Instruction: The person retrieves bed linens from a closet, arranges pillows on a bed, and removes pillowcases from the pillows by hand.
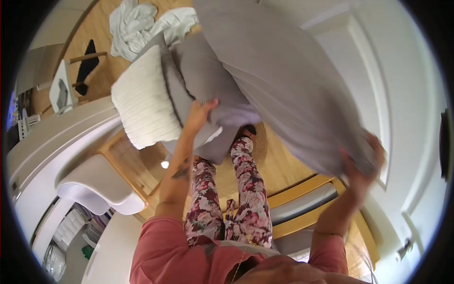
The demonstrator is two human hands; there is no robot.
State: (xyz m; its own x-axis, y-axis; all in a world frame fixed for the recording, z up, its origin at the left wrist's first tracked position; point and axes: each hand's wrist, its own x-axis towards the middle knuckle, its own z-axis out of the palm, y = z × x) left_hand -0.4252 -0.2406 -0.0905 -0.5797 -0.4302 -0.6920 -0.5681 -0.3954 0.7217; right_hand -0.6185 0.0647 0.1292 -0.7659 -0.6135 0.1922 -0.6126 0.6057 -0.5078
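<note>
A large grey cloth point(283, 71) stretches from the top of the view down to the right. My right hand point(364, 161) grips its lower right end, with the fingers closed round the fabric. My left hand point(202, 112) is at the middle, closed on the edge of a grey cushion point(201, 71). To the left of that hand a white ribbed cushion point(144, 97) leans against another grey cushion. The far end of the cloth runs out of view at the top.
A crumpled white cloth point(135, 28) lies on the wooden floor at the upper left. A white chair point(101, 182) stands at the left, a wooden-framed piece point(302, 203) behind my legs. A white door point(378, 71) is at the right.
</note>
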